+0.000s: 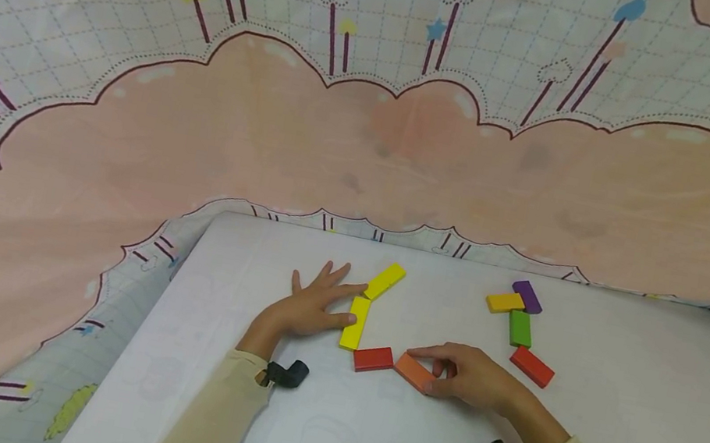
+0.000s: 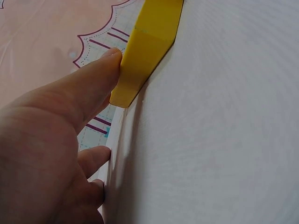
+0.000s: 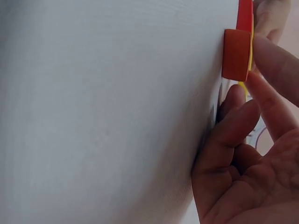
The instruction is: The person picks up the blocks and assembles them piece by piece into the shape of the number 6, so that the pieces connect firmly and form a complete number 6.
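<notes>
My right hand pinches an orange block between thumb and index finger; its other fingers curl under, and the block lies flat on the white table. The left end of the orange block is right at a red block. My left hand is spread out, its thumb against the side of a yellow block. The left index fingertip reaches the lower end of a second yellow block, set at an angle above the first. In the left wrist view, the thumb presses lightly along a yellow block.
To the right, a second chain of blocks bends down the table: a yellow-orange block, a purple block, a green block and a red block. A patterned cloth hangs behind the table's far edge.
</notes>
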### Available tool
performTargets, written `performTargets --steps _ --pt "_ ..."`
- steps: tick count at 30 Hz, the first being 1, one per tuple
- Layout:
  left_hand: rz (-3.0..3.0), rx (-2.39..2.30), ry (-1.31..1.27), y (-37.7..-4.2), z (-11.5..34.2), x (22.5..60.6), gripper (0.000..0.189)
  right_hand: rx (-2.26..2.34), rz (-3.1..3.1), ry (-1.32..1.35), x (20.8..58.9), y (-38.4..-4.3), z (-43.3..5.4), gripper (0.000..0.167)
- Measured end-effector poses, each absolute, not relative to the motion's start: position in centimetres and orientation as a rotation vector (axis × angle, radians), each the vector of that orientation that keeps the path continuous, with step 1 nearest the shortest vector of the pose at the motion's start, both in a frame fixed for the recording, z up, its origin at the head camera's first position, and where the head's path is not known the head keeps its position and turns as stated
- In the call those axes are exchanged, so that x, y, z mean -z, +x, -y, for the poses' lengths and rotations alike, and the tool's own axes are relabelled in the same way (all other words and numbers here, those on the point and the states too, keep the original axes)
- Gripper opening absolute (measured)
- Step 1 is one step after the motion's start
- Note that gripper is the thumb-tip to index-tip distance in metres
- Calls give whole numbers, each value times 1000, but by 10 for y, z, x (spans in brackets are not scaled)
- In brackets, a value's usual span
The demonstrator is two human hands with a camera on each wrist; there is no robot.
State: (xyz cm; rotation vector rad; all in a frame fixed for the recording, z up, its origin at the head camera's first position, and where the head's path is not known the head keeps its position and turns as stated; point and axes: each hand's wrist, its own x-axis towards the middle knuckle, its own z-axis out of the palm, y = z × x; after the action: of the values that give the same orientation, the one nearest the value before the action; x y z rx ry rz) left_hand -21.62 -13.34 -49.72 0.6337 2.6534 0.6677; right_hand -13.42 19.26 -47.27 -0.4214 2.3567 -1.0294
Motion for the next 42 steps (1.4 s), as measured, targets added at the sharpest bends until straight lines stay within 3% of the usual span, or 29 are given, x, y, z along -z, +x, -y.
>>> performTargets --steps 16,25,34,42 --pt "-2646 -676 644 -215 134 495 63 1156 -2482 -240 451 -131 -222 34" --pt "-2649 -662 645 -214 134 495 63 941 -2822 -230 438 -123 -271 36" --pt "-2642 -662 644 -214 135 495 63 756 -2818 -93 448 -120 -321 45" --pt "-2640 -659 646 -213 136 494 63 751 -2752 -57 459 -117 -338 48"
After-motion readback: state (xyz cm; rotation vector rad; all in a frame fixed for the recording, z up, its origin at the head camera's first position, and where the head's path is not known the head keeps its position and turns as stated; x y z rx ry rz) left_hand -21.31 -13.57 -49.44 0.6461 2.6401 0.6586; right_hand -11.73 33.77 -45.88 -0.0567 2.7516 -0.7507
